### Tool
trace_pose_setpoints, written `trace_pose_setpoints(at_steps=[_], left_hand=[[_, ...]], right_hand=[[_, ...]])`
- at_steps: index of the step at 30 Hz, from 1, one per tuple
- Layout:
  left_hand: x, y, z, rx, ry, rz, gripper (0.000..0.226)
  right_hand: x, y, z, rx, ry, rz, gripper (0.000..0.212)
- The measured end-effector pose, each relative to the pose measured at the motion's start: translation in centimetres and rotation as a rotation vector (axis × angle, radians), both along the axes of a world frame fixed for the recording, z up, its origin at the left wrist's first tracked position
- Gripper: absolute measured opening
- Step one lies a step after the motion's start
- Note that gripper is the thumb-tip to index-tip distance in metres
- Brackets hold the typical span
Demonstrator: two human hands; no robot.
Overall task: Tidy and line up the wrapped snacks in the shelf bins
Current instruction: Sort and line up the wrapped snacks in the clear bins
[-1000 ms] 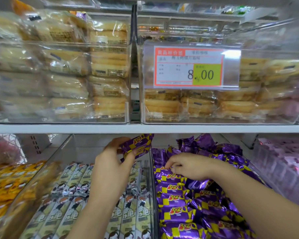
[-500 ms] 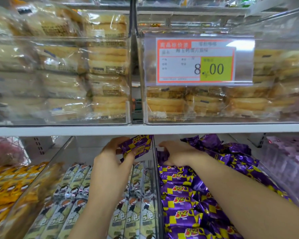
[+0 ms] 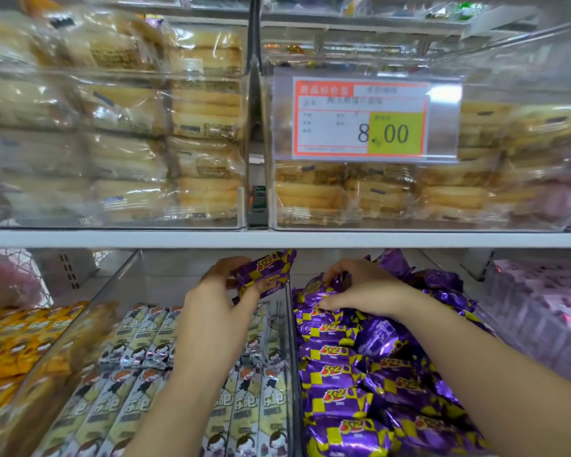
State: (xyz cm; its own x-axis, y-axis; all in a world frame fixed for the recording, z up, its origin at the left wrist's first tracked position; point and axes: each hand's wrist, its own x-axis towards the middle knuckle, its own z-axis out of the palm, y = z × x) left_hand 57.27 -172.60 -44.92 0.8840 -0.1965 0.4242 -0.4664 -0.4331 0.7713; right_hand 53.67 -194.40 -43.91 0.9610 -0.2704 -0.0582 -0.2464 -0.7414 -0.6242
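Head view, lower shelf.

- Left hand (image 3: 218,311): one purple packet (image 3: 266,272) is pinched between thumb and fingertips and held in the air above the back of the middle bin (image 3: 119,291), right beside the clear divider (image 3: 290,341). It has not been set down in either bin.
- Right hand (image 3: 366,288): fingers are curled down over the heap at the back of the purple bin (image 3: 482,319), thumb underneath. A packet from the purple heap (image 3: 376,344) appears to be gripped, though the contact is partly hidden by the fingers.
- White bars (image 3: 129,374) in the middle bin are seen lying side by side in straight rows; this bin is judged done, or nearly so.
- Purple bin: a column of packets along the divider lies face up and roughly in line. Toward the back and the right wall the packets are piled at mixed angles, some face down.

Estimate: partly done. Left to do are placing the held packet in the purple bin and flattening and aligning the back and right side. The orange packets (image 3: 14,341) on the left are too blurred to assess.
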Motion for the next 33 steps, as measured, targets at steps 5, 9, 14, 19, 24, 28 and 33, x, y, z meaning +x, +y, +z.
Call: trace_pose_setpoints(at_steps=[5, 9, 14, 19, 24, 28, 33], left_hand=[[-0.1, 0.1, 0.1, -0.019, 0.005, -0.021, 0.018], [-0.2, 0.2, 0.2, -0.022, -0.009, -0.013, 0.016], [0.2, 0.2, 0.1, -0.033, -0.01, -0.018, 0.017], [0.3, 0.3, 0.0, -0.026, -0.017, -0.02, 0.017], [0.5, 0.3, -0.2, -0.006, -0.015, -0.014, 0.02], [0.7, 0.3, -0.5, -0.001, -0.01, -0.011, 0.023], [0.7, 0.1, -0.6, 0.01, -0.012, -0.008, 0.021]], right_hand=[[0.5, 0.3, -0.4, 0.057, -0.31, -0.182, 0.016], [0.9, 0.2, -0.6, 0.056, -0.224, -0.184, 0.032], [1.1, 0.6, -0.8, 0.037, -0.299, -0.172, 0.028], [1.0, 1.3, -0.3, -0.185, -0.294, -0.074, 0.036], [1.2, 1.8, -1.9, -0.271, -0.137, 0.048, 0.039], [1.1, 1.4, -1.8, -0.17, -0.044, 0.081, 0.049], [1.3, 1.6, -1.8, -0.218, 0.011, 0.058, 0.037]])
